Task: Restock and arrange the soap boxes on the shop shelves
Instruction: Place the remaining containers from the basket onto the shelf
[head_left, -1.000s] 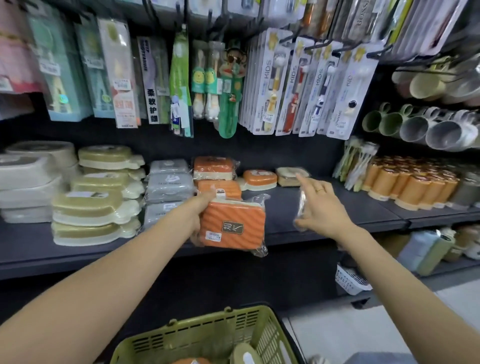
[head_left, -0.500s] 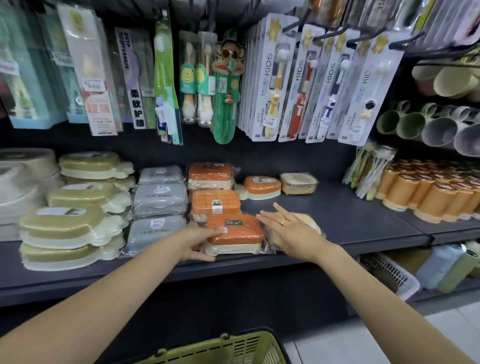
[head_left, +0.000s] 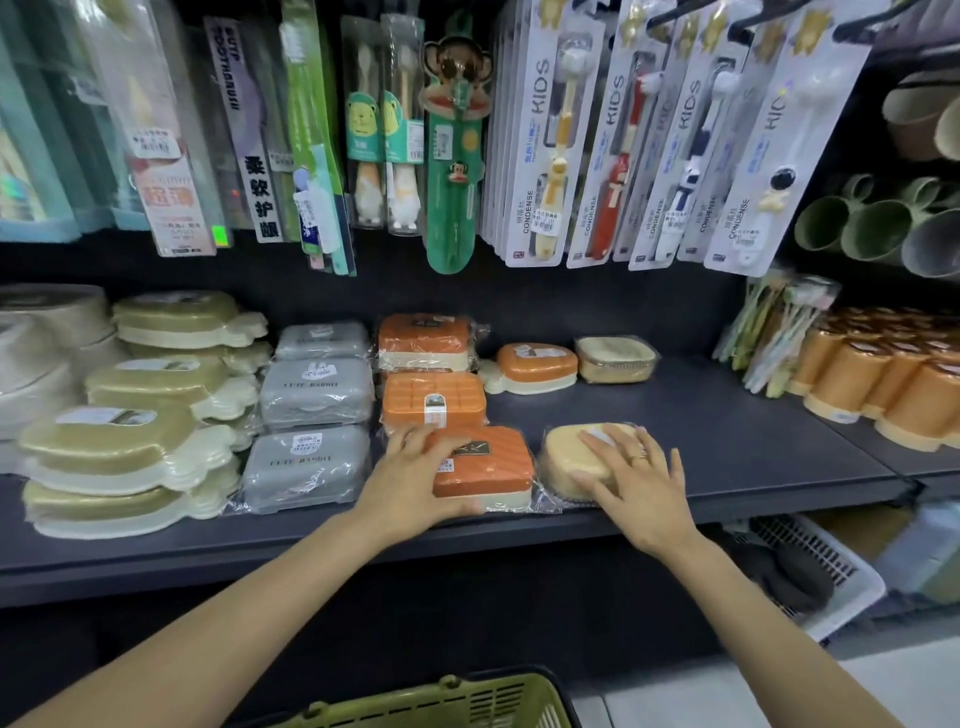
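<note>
An orange soap box in clear wrap lies at the front of the dark shelf, in front of two more orange boxes. My left hand grips its left end, fingers on top and thumb along the front edge. Just to its right sits a round-cornered beige soap box, also wrapped. My right hand rests flat on it with fingers spread. Grey soap boxes and stacked yellow-green boxes fill the shelf to the left.
An orange-and-cream box and a tan box stand at the shelf's back. Orange cups crowd the right. Packaged toothbrushes hang above. A green basket is below me; a white basket sits lower right.
My left hand brought the orange box down from the air onto the shelf front. My right hand set the beige box beside it and now lies flat on it.
</note>
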